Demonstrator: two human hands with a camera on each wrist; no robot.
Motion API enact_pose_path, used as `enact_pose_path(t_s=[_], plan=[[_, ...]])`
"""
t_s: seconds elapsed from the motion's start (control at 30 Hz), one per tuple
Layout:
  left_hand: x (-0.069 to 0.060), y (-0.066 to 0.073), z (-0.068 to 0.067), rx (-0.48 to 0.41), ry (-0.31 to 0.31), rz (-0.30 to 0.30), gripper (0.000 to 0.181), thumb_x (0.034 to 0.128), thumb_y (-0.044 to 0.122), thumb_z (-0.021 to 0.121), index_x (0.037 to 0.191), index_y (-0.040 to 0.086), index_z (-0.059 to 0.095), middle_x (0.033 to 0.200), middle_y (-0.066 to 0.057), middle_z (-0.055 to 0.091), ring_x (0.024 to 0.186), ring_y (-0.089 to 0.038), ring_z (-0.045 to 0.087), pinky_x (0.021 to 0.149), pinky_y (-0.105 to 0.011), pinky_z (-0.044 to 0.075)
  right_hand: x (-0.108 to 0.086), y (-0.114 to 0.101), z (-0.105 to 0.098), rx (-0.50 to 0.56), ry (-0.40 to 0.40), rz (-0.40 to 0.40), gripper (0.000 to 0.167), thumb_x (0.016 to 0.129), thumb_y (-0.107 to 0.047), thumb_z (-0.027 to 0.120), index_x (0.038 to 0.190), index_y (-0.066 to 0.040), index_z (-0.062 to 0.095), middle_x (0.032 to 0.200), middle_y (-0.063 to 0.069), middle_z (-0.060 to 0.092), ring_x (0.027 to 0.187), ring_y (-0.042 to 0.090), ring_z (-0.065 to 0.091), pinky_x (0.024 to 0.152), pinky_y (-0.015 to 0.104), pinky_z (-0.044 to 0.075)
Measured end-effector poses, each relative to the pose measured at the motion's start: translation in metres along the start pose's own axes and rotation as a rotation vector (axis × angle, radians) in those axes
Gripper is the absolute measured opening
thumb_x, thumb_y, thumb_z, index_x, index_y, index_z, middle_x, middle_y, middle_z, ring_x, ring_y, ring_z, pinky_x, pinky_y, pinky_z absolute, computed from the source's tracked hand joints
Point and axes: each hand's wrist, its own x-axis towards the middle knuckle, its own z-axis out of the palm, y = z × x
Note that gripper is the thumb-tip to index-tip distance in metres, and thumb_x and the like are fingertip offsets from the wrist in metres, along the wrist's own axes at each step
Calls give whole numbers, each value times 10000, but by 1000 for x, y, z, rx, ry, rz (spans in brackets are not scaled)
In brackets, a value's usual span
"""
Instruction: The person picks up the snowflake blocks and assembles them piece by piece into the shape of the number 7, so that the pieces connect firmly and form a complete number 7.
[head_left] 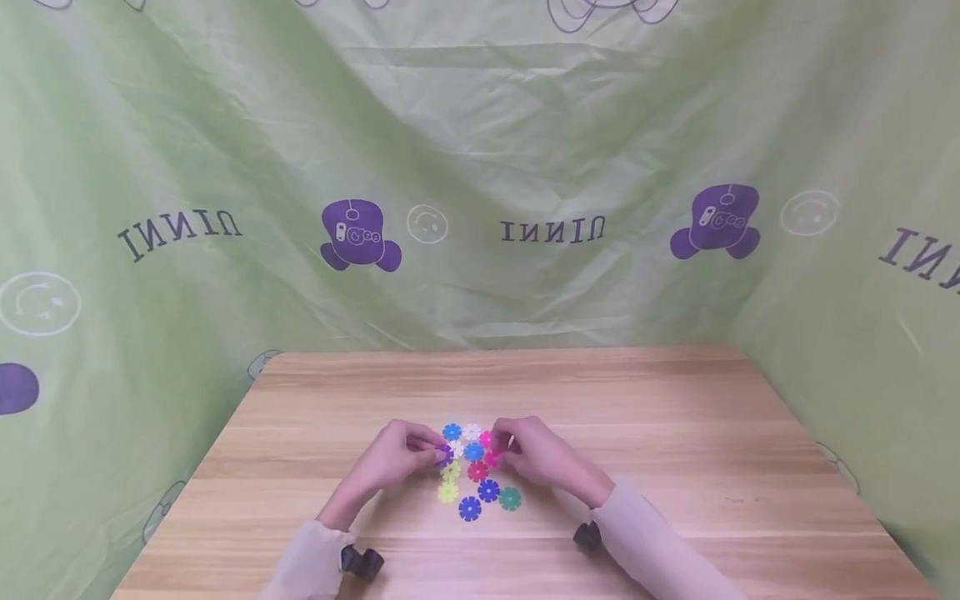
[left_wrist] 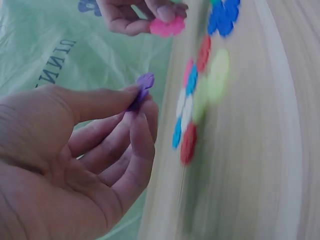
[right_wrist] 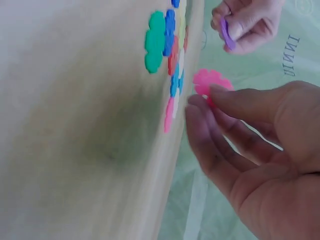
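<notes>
Between thumb and fingers my left hand (head_left: pixel 397 454) pinches a purple snowflake disc (left_wrist: pixel 143 90), held up off the table. My right hand (head_left: pixel 536 450) pinches a pink snowflake disc (right_wrist: pixel 207 82) in the same way, facing the purple one across a small gap. Under and between the hands, several notched plastic discs lie on the table: a green disc (head_left: pixel 510 498), a dark blue disc (head_left: pixel 469 508), a yellow disc (head_left: pixel 447 492), a red disc (head_left: pixel 477 471), a light blue disc (head_left: pixel 452 432) and a white disc (head_left: pixel 471 432). Another pink disc (right_wrist: pixel 169 115) lies by the right hand.
The discs lie on a wood-grain table (head_left: pixel 637 400). A green printed cloth (head_left: pixel 465 150) hangs behind it and along both sides. Black wrist mounts (head_left: pixel 362 563) sit at the cuffs of the light sleeves (head_left: pixel 660 542).
</notes>
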Motion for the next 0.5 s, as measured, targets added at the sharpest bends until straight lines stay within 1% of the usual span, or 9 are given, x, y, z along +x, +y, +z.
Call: enact_pose_path(t_s=[0.07, 0.13, 0.23, 0.37, 0.43, 0.5], plan=[[4, 3, 5, -70, -5, -16, 216, 915, 143, 801, 1095, 25, 785, 975, -115, 815, 864, -206, 777, 794, -318, 659, -4, 0, 1, 29, 33, 11, 129, 922, -21, 752, 991, -120, 708, 913, 12, 740, 854, 93, 659, 765, 201, 574], [8, 5, 10, -158, -17, -51, 232, 914, 137, 804, 1109, 12, 782, 994, -132, 817, 875, -215, 788, 814, -345, 667, -7, 0, 2, 51, 75, 26, 138, 912, -15, 763, 1006, -105, 720, 929, 12, 752, 865, 102, 683, 772, 194, 586], [12, 9, 17, -276, -35, -102, 261, 919, 129, 799, 1139, -7, 767, 1014, -148, 818, 885, -207, 792, 834, -355, 667, -12, 1, 3, 79, 149, 36, 144, 900, -14, 779, 1013, -90, 734, 949, 11, 771, 868, 116, 715, 775, 183, 597], [18, 15, 24, -383, -57, -137, 282, 931, 122, 787, 1162, -35, 752, 1009, -181, 812, 842, -166, 781, 811, -308, 658, -17, 1, 2, 119, 261, 14, 134, 885, -21, 803, 986, -81, 740, 953, 34, 784, 876, 168, 755, 781, 201, 624], [21, 17, 27, -419, -65, -148, 280, 930, 111, 784, 1162, -42, 751, 994, -179, 812, 809, -143, 768, 791, -281, 651, -21, 2, 1, 148, 297, -3, 139, 880, -1, 800, 974, -80, 735, 957, 53, 787, 891, 204, 773, 793, 222, 640], [23, 18, 30, -445, -69, -158, 269, 923, 98, 788, 1151, -40, 757, 964, -156, 815, 781, -118, 754, 770, -259, 644, -24, 3, 0, 185, 314, -1, 143, 884, 14, 790, 970, -84, 732, 961, 66, 789, 896, 225, 784, 799, 227, 644]])
